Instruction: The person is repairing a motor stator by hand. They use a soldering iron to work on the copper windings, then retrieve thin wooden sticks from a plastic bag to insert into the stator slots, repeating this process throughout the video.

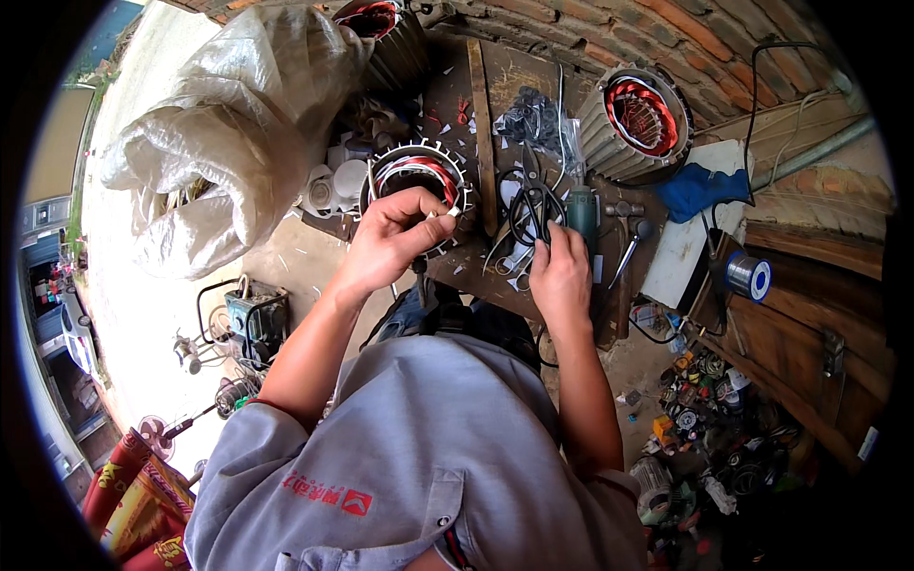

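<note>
A motor stator (415,154) with red and white windings and slot tabs around its rim stands at the table's near edge. Over its near side is my left hand (398,236), thumb and forefinger pinched on a small pale strip (454,212) at the rim. To the right, my right hand (562,274) has its fingers closed at the handles of black-handled scissors (536,205), whose blades point away from me. Part of the handles is hidden by the fingers. Another pair of scissors (505,268) lies just left of this hand, partly covered by paper scraps.
A wooden strip (481,133) lies across the table. Farther right are a green cylindrical tool (582,214), hammers (625,209), another stator (636,124) and a blue cloth (703,193). A large plastic sack (228,143) fills the left. A solder spool (747,276) sits at right.
</note>
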A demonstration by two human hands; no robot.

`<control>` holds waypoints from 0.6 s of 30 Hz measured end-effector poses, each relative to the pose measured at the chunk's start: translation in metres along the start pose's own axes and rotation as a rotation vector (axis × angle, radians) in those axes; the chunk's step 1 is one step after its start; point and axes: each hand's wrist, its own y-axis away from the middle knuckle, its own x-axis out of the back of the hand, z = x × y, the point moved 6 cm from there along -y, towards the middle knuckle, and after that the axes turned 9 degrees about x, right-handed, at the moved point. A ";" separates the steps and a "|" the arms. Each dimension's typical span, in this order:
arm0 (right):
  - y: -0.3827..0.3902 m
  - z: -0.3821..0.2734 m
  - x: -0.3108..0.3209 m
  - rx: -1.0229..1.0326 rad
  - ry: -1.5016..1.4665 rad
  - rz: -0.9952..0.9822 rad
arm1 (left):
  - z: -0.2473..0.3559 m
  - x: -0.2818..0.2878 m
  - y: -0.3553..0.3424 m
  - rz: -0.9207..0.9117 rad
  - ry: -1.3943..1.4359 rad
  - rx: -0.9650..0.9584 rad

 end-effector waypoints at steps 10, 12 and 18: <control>-0.042 0.025 -0.066 -0.244 0.208 -0.476 | 0.001 -0.003 0.002 -0.034 -0.012 0.014; -0.044 0.023 -0.068 -0.211 0.259 -0.468 | -0.001 -0.006 0.000 -0.036 -0.098 -0.002; -0.047 0.003 -0.037 -0.145 0.195 -0.471 | 0.001 -0.002 0.004 -0.147 -0.065 -0.103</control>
